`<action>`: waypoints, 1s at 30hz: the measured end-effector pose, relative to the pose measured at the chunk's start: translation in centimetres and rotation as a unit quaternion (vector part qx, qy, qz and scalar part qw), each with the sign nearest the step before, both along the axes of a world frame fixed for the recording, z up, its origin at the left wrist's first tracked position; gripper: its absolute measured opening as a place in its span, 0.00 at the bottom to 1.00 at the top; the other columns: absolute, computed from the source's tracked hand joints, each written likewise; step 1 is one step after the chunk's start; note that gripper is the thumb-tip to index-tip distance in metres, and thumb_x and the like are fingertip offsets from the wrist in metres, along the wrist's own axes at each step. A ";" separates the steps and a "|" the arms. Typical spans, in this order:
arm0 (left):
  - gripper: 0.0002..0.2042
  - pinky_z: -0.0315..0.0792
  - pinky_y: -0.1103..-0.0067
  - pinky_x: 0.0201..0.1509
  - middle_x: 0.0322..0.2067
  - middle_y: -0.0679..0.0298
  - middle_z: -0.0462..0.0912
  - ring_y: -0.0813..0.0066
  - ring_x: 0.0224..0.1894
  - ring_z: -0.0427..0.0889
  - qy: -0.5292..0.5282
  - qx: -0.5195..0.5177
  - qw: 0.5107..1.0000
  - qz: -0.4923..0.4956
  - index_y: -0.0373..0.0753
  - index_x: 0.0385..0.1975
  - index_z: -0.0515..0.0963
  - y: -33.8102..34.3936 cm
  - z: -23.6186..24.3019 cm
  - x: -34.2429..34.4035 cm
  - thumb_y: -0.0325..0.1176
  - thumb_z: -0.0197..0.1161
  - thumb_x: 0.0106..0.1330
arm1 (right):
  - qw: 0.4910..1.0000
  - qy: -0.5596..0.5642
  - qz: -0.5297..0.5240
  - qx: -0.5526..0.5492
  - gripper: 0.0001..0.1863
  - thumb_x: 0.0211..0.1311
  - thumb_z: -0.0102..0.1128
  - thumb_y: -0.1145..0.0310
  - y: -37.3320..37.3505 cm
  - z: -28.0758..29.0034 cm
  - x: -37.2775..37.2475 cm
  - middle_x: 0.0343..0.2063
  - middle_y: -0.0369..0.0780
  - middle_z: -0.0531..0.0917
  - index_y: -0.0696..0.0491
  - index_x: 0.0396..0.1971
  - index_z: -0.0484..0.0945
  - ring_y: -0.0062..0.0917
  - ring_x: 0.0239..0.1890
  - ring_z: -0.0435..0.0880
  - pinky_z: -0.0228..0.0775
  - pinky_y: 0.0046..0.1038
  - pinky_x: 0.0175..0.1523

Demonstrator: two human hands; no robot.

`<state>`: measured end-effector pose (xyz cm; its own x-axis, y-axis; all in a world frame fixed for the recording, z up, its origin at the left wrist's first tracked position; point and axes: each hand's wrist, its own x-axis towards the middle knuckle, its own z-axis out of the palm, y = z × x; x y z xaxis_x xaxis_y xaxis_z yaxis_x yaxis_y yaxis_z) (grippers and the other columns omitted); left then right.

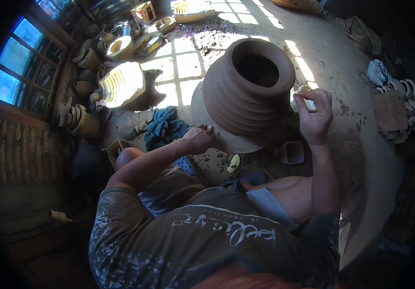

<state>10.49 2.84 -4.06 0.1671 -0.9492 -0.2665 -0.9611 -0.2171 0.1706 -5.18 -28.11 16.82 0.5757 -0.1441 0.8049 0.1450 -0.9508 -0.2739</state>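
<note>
Left hand at disc — right hand beside ridged pot.

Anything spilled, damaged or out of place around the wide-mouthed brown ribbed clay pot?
The pot shows no visible damage. The grey floor looks untidy, though: a crumpled blue cloth lies heaped to the pot's left, and small dark lumps are strewn beyond it.

Looks down and forward from the left side of the head, over the shirt, at the near edge of the round base. Sits close, yet sees wide, past the base's far edge to the sunny floor.
</note>
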 end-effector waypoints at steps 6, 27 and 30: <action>0.20 0.75 0.64 0.63 0.61 0.47 0.76 0.46 0.60 0.78 0.043 0.033 0.999 -0.005 0.45 0.56 0.80 -0.9 2.7 -2.4 0.49 0.62 0.70 | 0.937 0.304 -0.127 0.120 0.11 0.58 0.70 0.67 1.0 4.6 0.1 0.32 0.45 0.83 0.57 0.35 0.79 0.41 0.38 0.84 0.76 0.41 0.47; 0.15 0.79 0.62 0.56 0.52 0.47 0.84 0.52 0.57 0.83 -0.056 0.023 0.990 0.126 0.38 0.52 0.82 -2.3 3.0 -1.7 0.33 0.59 0.67 | 0.898 0.384 -0.160 -0.144 0.08 0.52 0.59 0.71 1.7 5.5 3.9 0.34 0.52 0.85 0.60 0.30 0.79 0.50 0.43 0.85 0.77 0.48 0.53; 0.15 0.81 0.62 0.53 0.57 0.46 0.80 0.51 0.55 0.84 0.022 0.057 0.989 0.136 0.36 0.50 0.83 -1.3 1.9 -0.5 0.30 0.62 0.65 | 0.890 0.393 -0.173 -0.152 0.09 0.52 0.60 0.71 2.5 5.4 4.3 0.34 0.52 0.85 0.60 0.30 0.79 0.49 0.43 0.86 0.77 0.48 0.53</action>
